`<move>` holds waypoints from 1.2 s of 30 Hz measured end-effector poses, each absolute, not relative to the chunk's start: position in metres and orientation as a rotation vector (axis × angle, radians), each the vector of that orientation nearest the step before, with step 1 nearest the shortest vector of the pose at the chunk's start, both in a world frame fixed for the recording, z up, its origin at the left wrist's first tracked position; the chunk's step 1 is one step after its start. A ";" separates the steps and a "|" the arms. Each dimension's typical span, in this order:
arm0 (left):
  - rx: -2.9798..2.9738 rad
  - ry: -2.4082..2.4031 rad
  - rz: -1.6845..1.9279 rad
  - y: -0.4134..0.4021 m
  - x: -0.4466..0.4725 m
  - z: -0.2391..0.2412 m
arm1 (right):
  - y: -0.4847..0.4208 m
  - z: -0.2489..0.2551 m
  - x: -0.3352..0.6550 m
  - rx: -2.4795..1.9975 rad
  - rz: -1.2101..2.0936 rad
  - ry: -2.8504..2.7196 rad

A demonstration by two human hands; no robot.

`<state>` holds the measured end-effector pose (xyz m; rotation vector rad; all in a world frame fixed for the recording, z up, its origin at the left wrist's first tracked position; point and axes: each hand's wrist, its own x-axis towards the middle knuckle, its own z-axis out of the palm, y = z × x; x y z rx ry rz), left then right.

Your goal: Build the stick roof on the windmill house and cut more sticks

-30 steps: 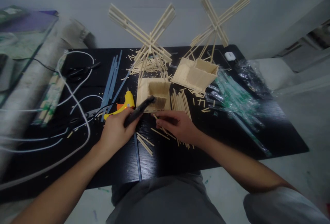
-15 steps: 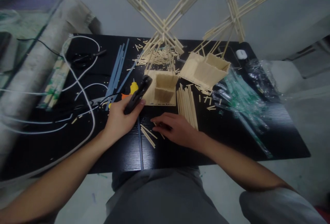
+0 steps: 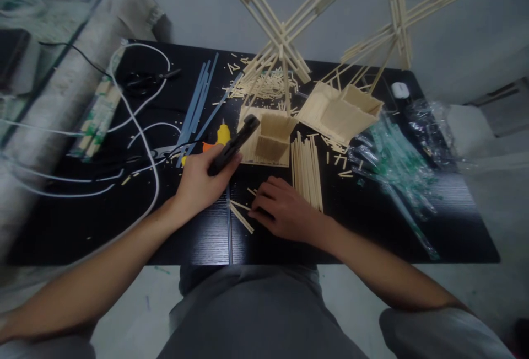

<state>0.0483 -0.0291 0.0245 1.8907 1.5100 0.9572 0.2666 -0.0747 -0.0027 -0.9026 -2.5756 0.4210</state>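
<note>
My left hand (image 3: 202, 180) is wrapped around a black hand tool (image 3: 233, 146) that slants up to the right; its exact kind is unclear. Low over the black table, my right hand (image 3: 283, 207) has its fingers bent and pressed together at short thin wooden sticks (image 3: 241, 219), with one stick end at the fingertips. Beyond my left hand stands a yellow and orange glue gun (image 3: 223, 134), partly hidden. Behind both hands rests a wooden-stick windmill model (image 3: 273, 152) with crossed blades. A row of long wooden sticks (image 3: 306, 174) lies beside my right hand.
A second windmill model (image 3: 336, 111) stands at the back right, near clear plastic wrappers (image 3: 397, 155). Cut stick pieces (image 3: 266, 84) are heaped behind the first model. Blue-grey strips (image 3: 198, 100), a white cable (image 3: 138, 119) and black scissors (image 3: 142, 80) lie at left.
The view has shifted, so the models appear farther right. My right hand's fingers have curled in more over the short sticks. My left hand still holds the black tool.
</note>
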 end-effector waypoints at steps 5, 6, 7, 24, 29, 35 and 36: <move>1.902 1.526 0.929 -0.029 0.048 0.023 | -0.076 -0.003 0.266 -0.935 0.345 -2.564; 1.907 1.528 0.921 -0.029 0.047 0.022 | -0.076 -0.002 0.266 -0.938 0.334 -2.571; 1.915 1.528 0.919 -0.029 0.047 0.021 | -0.076 -0.001 0.266 -0.941 0.323 -2.581; 1.925 1.527 0.929 -0.028 0.047 0.019 | -0.079 0.005 0.266 -1.025 0.148 -2.638; 1.965 1.529 0.881 -0.028 0.047 0.019 | -0.080 0.006 0.265 -1.012 0.097 -2.660; 2.165 1.666 0.514 -0.026 0.044 0.022 | -0.081 0.004 0.263 -1.009 0.016 -2.661; 2.201 1.710 0.414 -0.025 0.044 0.023 | -0.081 0.005 0.263 -1.019 0.033 -2.666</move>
